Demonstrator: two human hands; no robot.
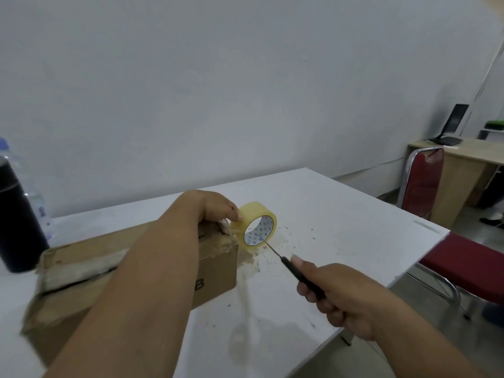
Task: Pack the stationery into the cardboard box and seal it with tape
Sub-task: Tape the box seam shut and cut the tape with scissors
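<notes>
A brown cardboard box (215,266) lies on the white table (341,214), its top flaps closed with a strip of tape along the seam. My left hand (212,205) rests on the box's far right corner, its fingers holding a roll of clear yellowish tape (259,218) that stands on edge beside the box. My right hand (335,296) grips a thin black-handled blade (289,267), whose metal tip reaches the tape roll's lower edge. No stationery is visible.
A black flask (16,219) and a clear water bottle (35,197) stand at the table's left edge. A red chair (463,263) sits by the right edge, another red chair (422,181) behind it. A wooden desk with a laptop (450,124) stands at the far right.
</notes>
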